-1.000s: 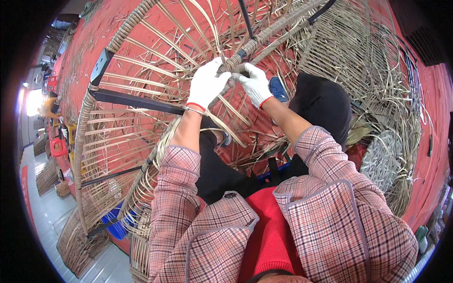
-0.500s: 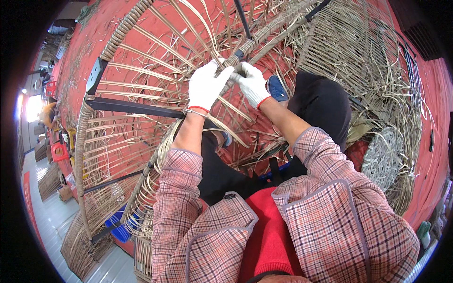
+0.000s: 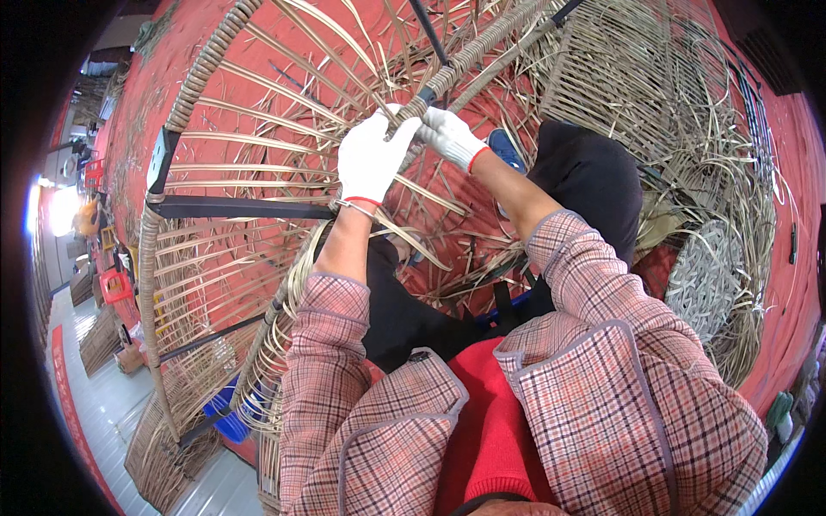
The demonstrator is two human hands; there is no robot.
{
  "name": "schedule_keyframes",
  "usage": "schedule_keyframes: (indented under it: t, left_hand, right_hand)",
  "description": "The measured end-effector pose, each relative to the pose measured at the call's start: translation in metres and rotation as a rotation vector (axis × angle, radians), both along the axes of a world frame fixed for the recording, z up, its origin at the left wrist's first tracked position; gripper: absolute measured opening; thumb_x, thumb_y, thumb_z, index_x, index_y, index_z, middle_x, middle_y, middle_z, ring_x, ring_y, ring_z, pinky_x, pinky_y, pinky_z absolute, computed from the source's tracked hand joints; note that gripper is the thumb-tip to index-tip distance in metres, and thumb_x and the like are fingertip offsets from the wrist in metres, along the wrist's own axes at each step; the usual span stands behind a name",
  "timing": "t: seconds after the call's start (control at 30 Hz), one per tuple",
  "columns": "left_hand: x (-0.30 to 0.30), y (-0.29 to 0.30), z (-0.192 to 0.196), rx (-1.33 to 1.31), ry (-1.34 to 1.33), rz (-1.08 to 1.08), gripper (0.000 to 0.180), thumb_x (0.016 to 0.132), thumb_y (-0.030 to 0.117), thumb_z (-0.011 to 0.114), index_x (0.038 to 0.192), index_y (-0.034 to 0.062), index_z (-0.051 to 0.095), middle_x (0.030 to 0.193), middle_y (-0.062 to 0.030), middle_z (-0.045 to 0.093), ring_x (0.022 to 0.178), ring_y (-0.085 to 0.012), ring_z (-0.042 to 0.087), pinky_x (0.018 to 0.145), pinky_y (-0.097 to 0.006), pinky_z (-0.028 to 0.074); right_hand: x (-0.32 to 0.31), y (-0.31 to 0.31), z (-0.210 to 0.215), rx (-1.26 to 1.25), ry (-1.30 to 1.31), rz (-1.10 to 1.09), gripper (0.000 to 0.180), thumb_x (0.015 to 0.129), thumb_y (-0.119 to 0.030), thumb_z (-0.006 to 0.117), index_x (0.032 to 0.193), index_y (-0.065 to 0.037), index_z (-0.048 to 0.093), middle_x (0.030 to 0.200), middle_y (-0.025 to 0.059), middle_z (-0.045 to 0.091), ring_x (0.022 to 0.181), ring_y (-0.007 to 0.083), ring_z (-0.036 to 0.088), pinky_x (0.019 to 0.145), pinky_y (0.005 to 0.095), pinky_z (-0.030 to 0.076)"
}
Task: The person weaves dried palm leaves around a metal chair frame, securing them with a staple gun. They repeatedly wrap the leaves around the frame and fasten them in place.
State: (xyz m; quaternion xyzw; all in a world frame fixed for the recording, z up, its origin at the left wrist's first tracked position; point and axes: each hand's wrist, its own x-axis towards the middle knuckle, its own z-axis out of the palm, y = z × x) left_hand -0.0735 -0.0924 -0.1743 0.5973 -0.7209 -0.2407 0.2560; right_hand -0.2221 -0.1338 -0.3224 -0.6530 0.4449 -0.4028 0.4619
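Note:
A furniture frame of dark metal bars wrapped with tan wicker strands stands tilted in front of me. Long loose strands are stretched across it like ribs. My left hand, in a white knitted glove, is closed round a wrapped bar, its thumb lying along the near side. Close beside it, my gloved right hand has its fingers drawn together against the same bar, just below a dark bare joint. Whatever its fingertips pinch is hidden.
Cut strands litter the red floor covering. A woven panel lies at the right, with a round woven piece below it. My bent knee is close to my right forearm. A blue basket sits at lower left.
My right hand has turned so that its back shows more, and its fingers have closed in nearer my left hand. The left hand keeps its hold, and the frame shifts slightly leftward in view.

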Motion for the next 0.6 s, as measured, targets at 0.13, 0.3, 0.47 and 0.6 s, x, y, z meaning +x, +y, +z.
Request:
schedule_keyframes:
  t: [0.13,0.3,0.47,0.6]
  left_hand:
    - [0.000,0.000,-0.006,-0.128,0.010,-0.019,0.029,0.094,0.025,0.074,0.118,0.0081,0.073,0.092,-0.0104,0.077,0.078,-0.0195,0.073,0.074,-0.032,0.055]
    - [0.000,0.001,-0.007,-0.155,-0.047,-0.016,0.029,0.095,0.027,0.072,0.118,0.0088,0.074,0.094,-0.0135,0.076,0.080,-0.0249,0.073,0.075,-0.033,0.055]
    - [0.001,-0.002,-0.009,-0.252,-0.046,-0.088,0.027,0.096,0.022,0.070,0.119,0.0071,0.073,0.103,-0.0144,0.075,0.088,-0.0283,0.072,0.081,-0.034,0.055]
    - [0.007,-0.008,-0.008,-0.241,0.124,-0.161,0.036,0.088,0.008,0.074,0.124,0.0075,0.068,0.115,-0.0111,0.070,0.107,-0.0246,0.069,0.092,-0.035,0.053]
  right_hand:
    - [-0.005,0.005,0.021,-0.097,0.505,-0.089,0.017,0.092,-0.020,0.061,0.101,-0.006,0.067,0.093,0.0213,0.071,0.091,0.0391,0.068,0.075,0.0481,0.056]
    - [-0.018,0.024,0.059,-0.209,0.746,-0.077,0.016,0.088,-0.016,0.060,0.102,-0.009,0.065,0.090,0.0161,0.072,0.090,0.0361,0.071,0.071,0.0484,0.057]
    - [-0.032,0.058,0.090,-0.080,0.701,-0.084,0.023,0.097,-0.027,0.054,0.108,-0.010,0.066,0.092,0.0182,0.071,0.092,0.0380,0.070,0.078,0.0508,0.054]
    - [-0.035,0.061,0.121,0.002,0.355,-0.025,0.035,0.098,-0.034,0.052,0.103,-0.003,0.068,0.093,0.0217,0.071,0.092,0.0406,0.068,0.082,0.0487,0.052]
